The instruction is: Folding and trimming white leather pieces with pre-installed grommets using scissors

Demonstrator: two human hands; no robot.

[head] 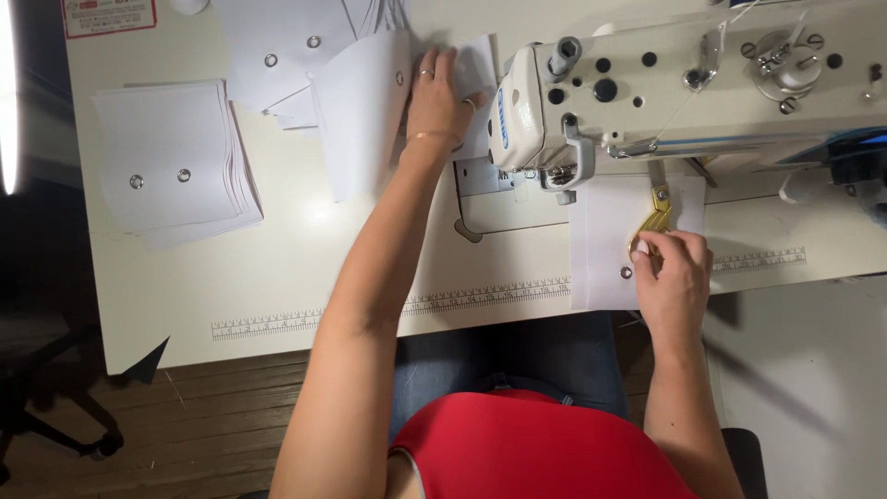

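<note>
Right hand perhaps gripping one scissors

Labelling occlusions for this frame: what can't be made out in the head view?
- Needle area: hidden under the white sewing machine head.
- Right hand fingertips: curled over the gold scissors, so the grip is unclear.
- White fabric pieces: cut off by the top edge.
- Ruler markings: too small.

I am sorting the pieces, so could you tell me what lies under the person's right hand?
The right hand holds gold scissors over a white fabric piece with a metal eyelet. The handles are hidden.
</note>
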